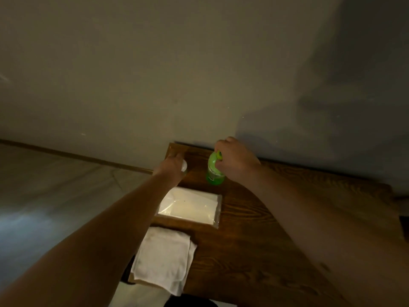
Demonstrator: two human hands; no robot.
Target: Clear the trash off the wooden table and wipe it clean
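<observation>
A dark wooden table [250,220] stands against the wall. Near its far edge a green plastic bottle [214,171] stands upright, and my right hand [234,159] is closed around its top. At the far left corner my left hand [171,168] is wrapped round a small whitish object [184,166], mostly hidden by the fingers. A flat white pack in clear plastic [190,207] lies in front of both hands. A folded white cloth [163,258] lies at the near left edge, partly hanging over it.
A plain wall [199,74] rises right behind the table. Pale floor [55,185] with a wooden skirting board lies to the left. The light is dim, and a dark shadow falls on the wall at the right.
</observation>
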